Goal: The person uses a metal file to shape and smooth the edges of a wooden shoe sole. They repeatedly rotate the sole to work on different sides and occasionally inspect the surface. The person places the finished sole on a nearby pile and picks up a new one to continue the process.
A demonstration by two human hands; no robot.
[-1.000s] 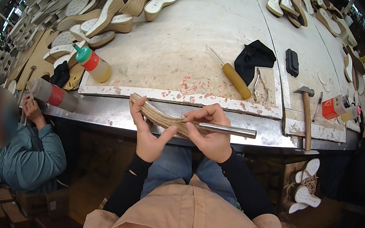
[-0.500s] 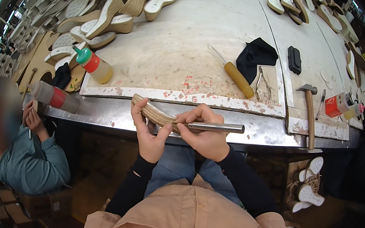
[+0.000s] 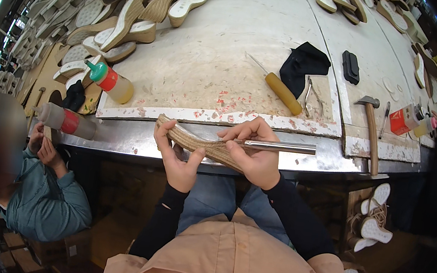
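A woven, rope-textured wedge shoe sole (image 3: 193, 142) is held over the metal front edge of the workbench. My left hand (image 3: 178, 169) grips its left end, thumb against the near side and fingers behind. Closed around a shiny metal rod-shaped tool (image 3: 292, 147), my right hand (image 3: 258, 159) rests at the sole's right part. The tool sticks out to the right, and its tip lies close to the sole's upper edge. My right fingers partly hide the sole's right end.
Heaped wedge soles (image 3: 125, 23) cover the far left. On the bench lie a green-capped glue bottle (image 3: 117, 85), a yellow-handled awl (image 3: 283, 94), pliers (image 3: 308, 96), black cloth (image 3: 302, 64) and a hammer (image 3: 371, 130). A co-worker (image 3: 48, 196) sits at left beside a grey bottle (image 3: 70, 118).
My right hand and the metal tool have shifted right along the sole, uncovering more of its side. My left hand stays at the left end.
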